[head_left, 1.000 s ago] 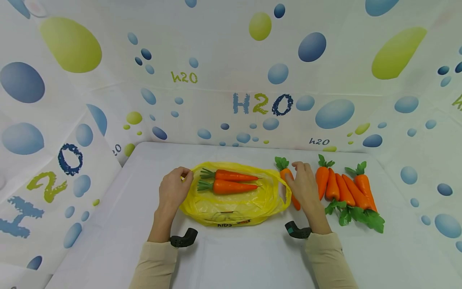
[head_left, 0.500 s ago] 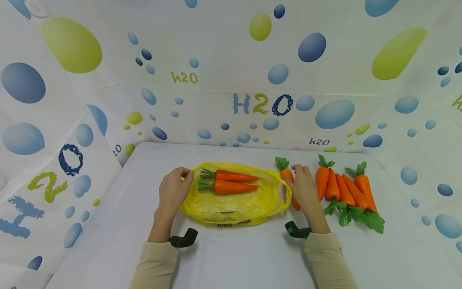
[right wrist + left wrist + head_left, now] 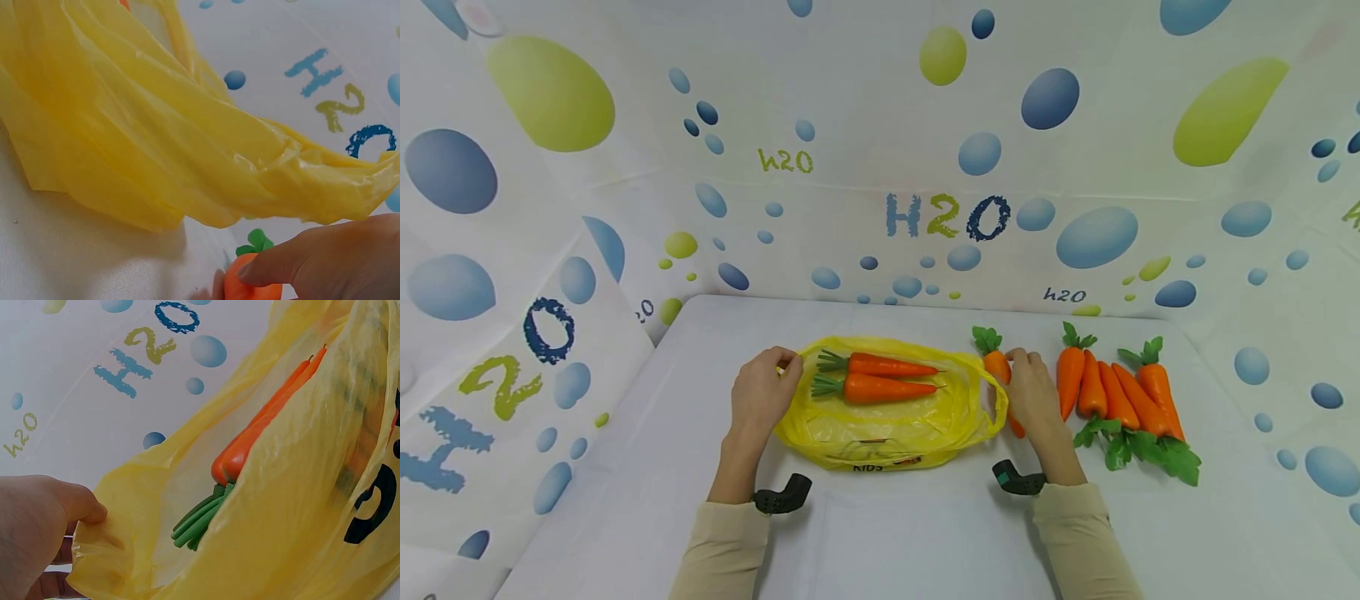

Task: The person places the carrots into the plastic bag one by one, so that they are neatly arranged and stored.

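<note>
A yellow plastic bag (image 3: 835, 437) lies with its mouth open in front of me, two long carrots (image 3: 891, 388) side by side inside it. At the bag's left rim my left hand (image 3: 763, 392) pinches the plastic between thumb and fingers. In the left wrist view the thumb of that hand (image 3: 37, 519) lies over the bag's edge. Beyond the bag's right handle, my right hand (image 3: 1033, 396) holds a shorter leafy-topped carrot (image 3: 996, 365) on the table. The right wrist view has its thumb pressed on the orange carrot (image 3: 255, 282), with a fingertip at the far side.
Several more carrots (image 3: 1116, 396) lie in a row to the right of my right hand, some with green leaves (image 3: 1150, 450) toward me. The white table (image 3: 910, 533) meets a patterned cloth backdrop (image 3: 865, 225) at the back and sides.
My right hand has drawn back slightly toward me, its fingers closing on the short carrot. My left hand and the bag have stayed put.
</note>
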The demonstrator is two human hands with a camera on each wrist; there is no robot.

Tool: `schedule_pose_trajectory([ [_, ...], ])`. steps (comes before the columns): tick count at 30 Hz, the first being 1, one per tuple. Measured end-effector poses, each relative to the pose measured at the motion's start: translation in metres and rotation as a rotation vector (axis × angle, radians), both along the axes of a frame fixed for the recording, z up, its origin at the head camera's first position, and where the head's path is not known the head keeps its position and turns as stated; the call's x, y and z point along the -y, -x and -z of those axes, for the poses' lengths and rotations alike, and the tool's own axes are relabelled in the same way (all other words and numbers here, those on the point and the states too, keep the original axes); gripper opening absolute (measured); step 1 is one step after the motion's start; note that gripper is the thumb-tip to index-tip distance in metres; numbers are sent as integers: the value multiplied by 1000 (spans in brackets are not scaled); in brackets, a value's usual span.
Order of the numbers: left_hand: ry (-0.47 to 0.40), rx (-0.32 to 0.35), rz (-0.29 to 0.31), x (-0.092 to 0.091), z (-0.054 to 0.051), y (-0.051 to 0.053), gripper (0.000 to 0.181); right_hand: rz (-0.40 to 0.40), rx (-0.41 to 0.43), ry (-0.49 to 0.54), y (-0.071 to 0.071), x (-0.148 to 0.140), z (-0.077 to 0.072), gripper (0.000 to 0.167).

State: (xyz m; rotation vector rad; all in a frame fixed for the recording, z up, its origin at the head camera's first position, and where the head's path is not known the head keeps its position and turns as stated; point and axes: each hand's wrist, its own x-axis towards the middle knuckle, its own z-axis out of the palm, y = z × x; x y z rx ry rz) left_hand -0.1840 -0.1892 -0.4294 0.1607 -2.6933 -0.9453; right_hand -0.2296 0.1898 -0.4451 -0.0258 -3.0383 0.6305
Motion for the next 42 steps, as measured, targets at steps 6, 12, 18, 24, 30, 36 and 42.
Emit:
schedule_pose_trajectory([
  [6, -4, -4, 1, 0, 0, 0, 33, -17, 29, -21, 2, 0, 2, 53],
  [12, 0, -21, 2, 0, 1, 0, 33, -20, 32, -21, 2, -1, 3, 53],
  [18, -1, -25, 1, 0, 0, 0, 32, -21, 56, -32, 2, -2, 2, 51],
  [24, -3, -18, 5, 0, 0, 0, 33, -17, 99, -21, 0, -2, 2, 55],
  [30, -4, -12, 0, -1, 0, 0, 33, -15, 125, -28, -1, -2, 1, 57],
  [36, -5, -3, 1, -1, 1, 0, 33, -10, 153, -33, 0, -3, -1, 62],
  [42, -2, -8, 0, -1, 0, -1, 33, 3, 144, -40, 1, -4, -2, 64],
])
